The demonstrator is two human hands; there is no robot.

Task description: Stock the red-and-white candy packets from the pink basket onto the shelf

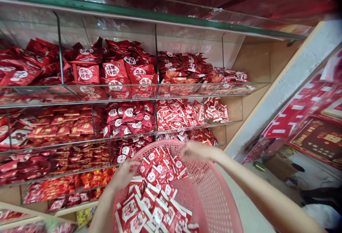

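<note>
A pink perforated plastic basket (221,197) stands in front of me, holding many small red and white packets (160,210). My left hand (123,174) is at the basket's left side. Its fingers are curled in against the edge of the upper heap of packets (157,165) and appear to grip one there; the fingertips are partly hidden. Over the basket's far right rim is my right hand (196,151), right of that same heap. Its fingers look bent inward, but motion blurs them, and whether they hold anything does not show.
Glass-edged shelves (176,99) rise behind the basket, with dividers between heaps of red bags (114,72). Similar red and white packets (179,115) fill one lower compartment. A glass shelf edge (133,10) juts out above. Red packaging (317,136) is at the right, beyond a pale post (275,94).
</note>
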